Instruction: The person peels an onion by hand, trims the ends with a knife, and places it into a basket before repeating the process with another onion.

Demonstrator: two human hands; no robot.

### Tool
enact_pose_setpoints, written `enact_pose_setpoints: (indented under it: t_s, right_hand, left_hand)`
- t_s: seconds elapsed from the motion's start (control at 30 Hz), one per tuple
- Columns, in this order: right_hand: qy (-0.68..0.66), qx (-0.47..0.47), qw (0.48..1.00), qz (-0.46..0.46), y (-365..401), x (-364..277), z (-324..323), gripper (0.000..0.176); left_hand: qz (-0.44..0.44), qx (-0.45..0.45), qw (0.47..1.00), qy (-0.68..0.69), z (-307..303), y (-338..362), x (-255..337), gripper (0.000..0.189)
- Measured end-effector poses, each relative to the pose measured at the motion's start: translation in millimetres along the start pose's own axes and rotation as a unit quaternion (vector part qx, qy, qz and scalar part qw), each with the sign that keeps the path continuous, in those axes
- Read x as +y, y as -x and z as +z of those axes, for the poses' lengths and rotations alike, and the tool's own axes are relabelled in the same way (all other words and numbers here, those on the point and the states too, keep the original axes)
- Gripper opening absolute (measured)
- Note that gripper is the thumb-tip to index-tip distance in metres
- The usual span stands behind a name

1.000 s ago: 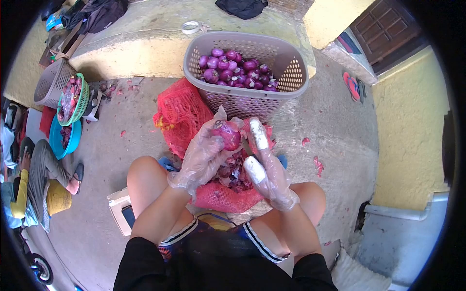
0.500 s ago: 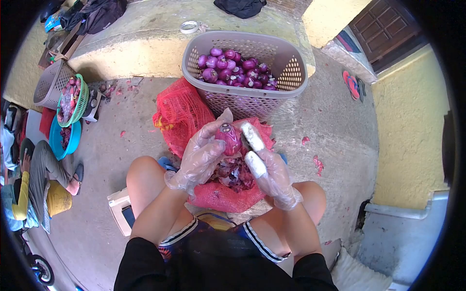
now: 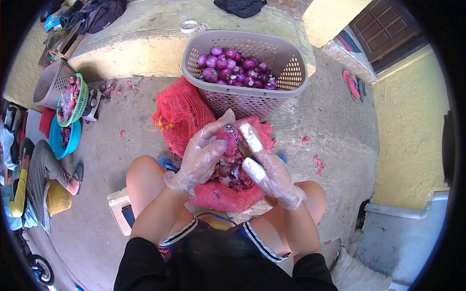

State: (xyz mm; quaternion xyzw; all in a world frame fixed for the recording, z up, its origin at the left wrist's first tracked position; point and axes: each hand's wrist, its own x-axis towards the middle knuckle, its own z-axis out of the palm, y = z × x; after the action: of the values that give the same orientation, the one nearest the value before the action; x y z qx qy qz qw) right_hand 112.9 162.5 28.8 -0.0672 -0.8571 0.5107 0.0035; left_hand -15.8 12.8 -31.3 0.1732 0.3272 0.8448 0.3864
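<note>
My left hand [image 3: 196, 160], in a clear plastic glove, is closed around a red onion [image 3: 229, 137] with the fingers on its left side. Close by on the right is my right hand [image 3: 273, 175], also gloved, with white wrapping on its thumb and forefinger. Between these fingers shows a thin dark edge of what looks like a small knife [image 3: 242, 147], mostly hidden. Below both hands, a red mesh sack [image 3: 225, 198] lies between my legs with onion skins [image 3: 235, 175] heaped on it.
A grey plastic basket [image 3: 245, 99] with peeled red onions [image 3: 238, 70] stands ahead, beside another red mesh bag [image 3: 182, 109]. At left, a person [image 3: 43, 169] sits near a green basket [image 3: 81, 104] and a blue basin [image 3: 74, 140]. Slippers [image 3: 351, 85] lie at right.
My right hand has shifted slightly down and right, away from the onion, and its wrapped fingers have tilted. The onion in my left hand has turned a little.
</note>
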Motion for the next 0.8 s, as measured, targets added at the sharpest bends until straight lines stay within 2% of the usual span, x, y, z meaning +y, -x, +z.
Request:
enact_pose_setpoints:
  t_s: [0.1, 0.17, 0.23, 0.3, 0.37, 0.4, 0.5, 0.57, 0.6, 0.7, 0.77, 0.8]
  right_hand:
    - [-0.098, 0.013, 0.994, 0.052, 1.9, 3.6, 3.5, 0.053]
    - [-0.108, 0.03, 0.993, 0.044, 2.7, 5.2, 4.2, 0.051]
    - [-0.04, 0.052, 0.998, -0.024, 2.0, 8.3, 5.7, 0.05]
    - [-0.141, 0.044, 0.988, 0.055, 4.2, 12.9, 6.0, 0.053]
    - [-0.194, 0.045, 0.979, 0.05, 4.0, 10.4, 5.3, 0.055]
    - [-0.199, 0.049, 0.979, 0.006, 1.4, 1.6, 4.0, 0.056]
    - [-0.063, 0.066, 0.992, -0.09, -2.9, -1.2, 3.0, 0.059]
    - [-0.017, 0.048, 0.994, -0.096, -2.9, 2.2, 3.9, 0.058]
    - [-0.041, 0.024, 0.996, -0.077, -1.3, 4.9, 4.3, 0.058]
    - [-0.155, 0.028, 0.988, -0.013, 1.0, 11.2, 12.2, 0.037]
    - [-0.203, 0.033, 0.978, 0.026, 1.3, 11.3, 13.7, 0.035]
    - [-0.207, 0.025, 0.977, 0.044, 1.5, 9.8, 12.7, 0.042]
  left_hand:
    - [0.004, -0.005, 1.0, -0.004, 1.6, 0.4, 1.0, 0.06]
    - [-0.013, -0.004, 1.0, -0.001, -2.1, 1.0, -1.4, 0.065]
    - [-0.014, -0.009, 1.0, 0.014, -3.2, 1.2, -3.0, 0.064]
    - [-0.014, -0.01, 0.999, 0.03, -1.6, 1.0, -3.0, 0.062]
    - [-0.011, -0.006, 0.999, 0.048, 3.1, 0.2, -0.3, 0.062]
    - [-0.017, -0.013, 0.999, 0.047, 3.5, 0.0, 2.3, 0.061]
    - [-0.025, -0.023, 0.999, 0.039, 1.1, -0.7, 4.9, 0.061]
    - [-0.016, -0.012, 0.999, 0.029, -4.2, 0.6, -1.3, 0.061]
    - [-0.003, -0.002, 1.0, 0.019, -3.4, 0.1, -2.1, 0.062]
    - [0.012, 0.009, 1.0, 0.004, -2.8, -0.7, -3.5, 0.062]
    - [-0.007, -0.01, 1.0, 0.015, -6.8, 0.9, -1.8, 0.059]
    - [-0.011, -0.008, 1.0, 0.01, -5.9, 0.5, -1.5, 0.062]
